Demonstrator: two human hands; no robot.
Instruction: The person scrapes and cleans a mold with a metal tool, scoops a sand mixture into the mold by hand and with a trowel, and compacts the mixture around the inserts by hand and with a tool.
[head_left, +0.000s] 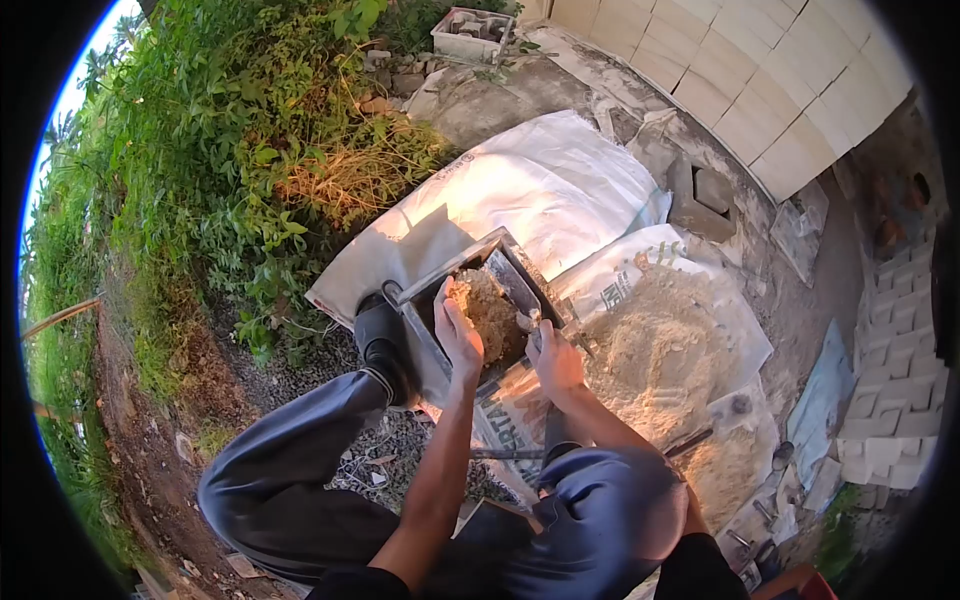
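A rectangular box with a worn rim stands between my feet and holds a heap of damp, sandy material. My left hand reaches into it, fingers stretched along the left side of the heap and touching it. In my right hand, closed at the box's right side, is a trowel with a flat grey blade. The blade lies beside the heap, along the box's far right wall. My fingers hide most of the handle.
White woven sacks cover the ground, with loose sand spread at the right. A hollow concrete block stands near the tiled wall. Plants crowd the left. A white crate sits at the back; stacked pale blocks are far right.
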